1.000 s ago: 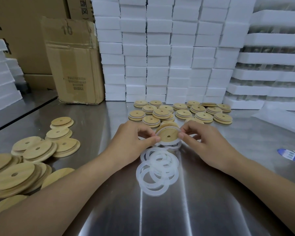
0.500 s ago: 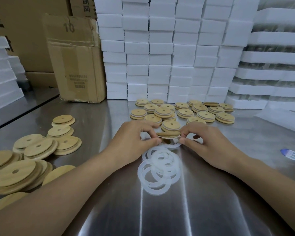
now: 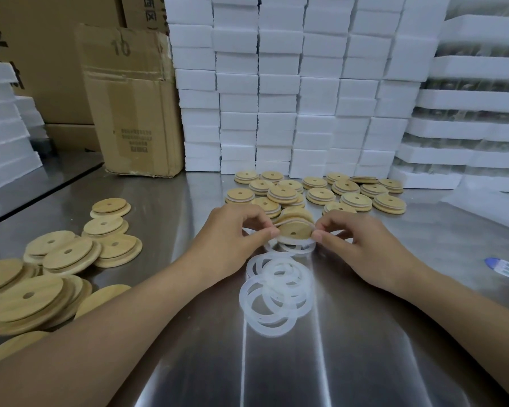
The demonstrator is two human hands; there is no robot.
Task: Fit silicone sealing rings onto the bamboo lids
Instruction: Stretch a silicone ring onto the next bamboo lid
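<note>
A shiny steel tabletop (image 3: 350, 362) is seen from above, with two bare forearms reaching in from the near edge. Just nearer than the hands lies a heap of loose rings (image 3: 276, 295), translucent white and overlapping one another.

Over the far end of that heap, the left hand (image 3: 232, 239) and right hand (image 3: 362, 245) come together around one round bamboo lid (image 3: 295, 229) with a small hole in its middle. Each hand pinches the rim between thumb and fingertips, the left hand on the left edge and the right hand on the right edge. A white ring (image 3: 285, 239) hugs the near edge of the lid, and a strand of it stretches across the far side between the fingers.

Well to the left of the left hand, bare lids (image 3: 68, 254) lie in spread stacks. Well to the right of the right hand, a small blue label (image 3: 504, 268) lies flat. Just beyond the hands sits a cluster of banded lids (image 3: 321, 192), each with a pale strip around its rim. Farthest off rises a wall of white foam blocks (image 3: 276, 83), with a cardboard box (image 3: 133, 107) to its left.
</note>
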